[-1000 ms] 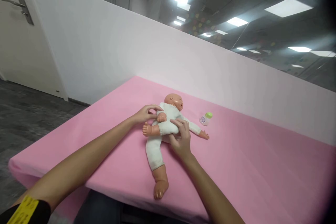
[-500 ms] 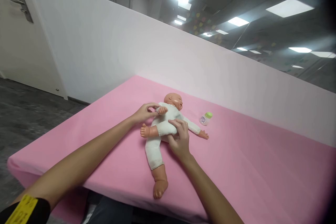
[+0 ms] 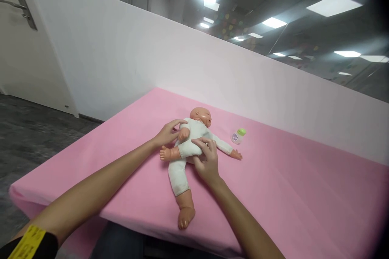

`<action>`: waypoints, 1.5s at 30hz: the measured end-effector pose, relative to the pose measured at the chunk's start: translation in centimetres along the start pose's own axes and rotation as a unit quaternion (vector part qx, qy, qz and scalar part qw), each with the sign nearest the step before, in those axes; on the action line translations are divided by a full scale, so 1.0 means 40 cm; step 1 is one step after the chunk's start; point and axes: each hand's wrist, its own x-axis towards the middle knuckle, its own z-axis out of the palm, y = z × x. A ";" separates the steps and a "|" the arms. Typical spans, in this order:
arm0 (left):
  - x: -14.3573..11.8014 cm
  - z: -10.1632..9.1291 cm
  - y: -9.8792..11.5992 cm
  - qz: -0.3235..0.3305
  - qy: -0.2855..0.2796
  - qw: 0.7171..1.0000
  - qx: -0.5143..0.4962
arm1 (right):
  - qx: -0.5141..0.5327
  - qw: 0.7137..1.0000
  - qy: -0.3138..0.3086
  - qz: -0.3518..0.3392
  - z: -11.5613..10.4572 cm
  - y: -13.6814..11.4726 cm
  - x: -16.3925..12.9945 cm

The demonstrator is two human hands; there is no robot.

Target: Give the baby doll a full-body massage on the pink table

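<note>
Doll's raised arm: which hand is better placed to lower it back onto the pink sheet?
Probably the left. The left hand already cups the doll's raised arm at the doll's shoulder side. The right hand is occupied, fingers pressing the bent leg at the hip.

You won't find any lettering here that can be read. The small bottle (image 3: 238,135) on the far right of the pink table carries a label too small to make out, and the yellow tag (image 3: 28,242) on your near left sleeve bears dark, blurred marks.
</note>
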 end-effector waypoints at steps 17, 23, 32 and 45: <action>0.014 -0.002 -0.023 0.019 -0.012 1.000 -0.013 | 0.035 0.998 0.020 0.041 -0.009 0.007 0.006; 0.011 0.005 -0.003 -0.041 0.066 0.996 -0.039 | 0.047 0.999 -0.010 0.025 -0.008 -0.002 0.001; 0.015 -0.006 -0.020 -0.018 -0.001 0.997 -0.072 | 0.047 0.997 0.012 0.056 -0.006 0.006 0.002; 0.018 -0.006 0.001 -0.089 0.047 0.991 -0.084 | 0.045 0.998 0.000 0.050 -0.008 0.004 -0.001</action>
